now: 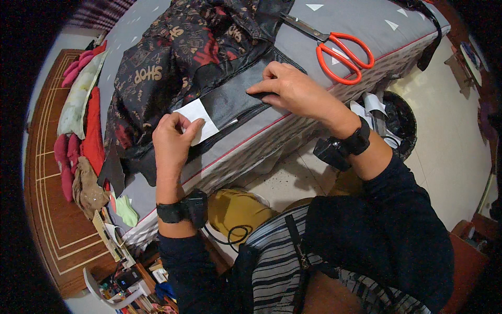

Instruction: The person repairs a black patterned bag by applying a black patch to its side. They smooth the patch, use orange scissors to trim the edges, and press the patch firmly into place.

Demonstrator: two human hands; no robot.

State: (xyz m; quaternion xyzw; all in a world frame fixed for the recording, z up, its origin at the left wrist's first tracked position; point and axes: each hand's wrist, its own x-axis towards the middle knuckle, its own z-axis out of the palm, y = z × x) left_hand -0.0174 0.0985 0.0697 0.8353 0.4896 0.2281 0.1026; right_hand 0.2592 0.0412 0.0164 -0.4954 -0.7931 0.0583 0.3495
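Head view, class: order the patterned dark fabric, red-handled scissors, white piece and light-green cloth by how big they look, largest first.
1. Patterned dark fabric
2. Red-handled scissors
3. White piece, partly covered by the left hand
4. Light-green cloth

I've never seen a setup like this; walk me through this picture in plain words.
There's no robot here: these are a person's bare hands, seen from above by a wide fisheye camera on their head, so straight edges bend. Each wrist wears a black strapped device. On the grey mattress-like surface lie a dark patterned cloth, a smooth black strip and red-handled scissors. The left hand has its thumb on a white piece atop the strip; the right hand touches the strip with its fingers. Whether either hand grips or just presses is hard to tell.
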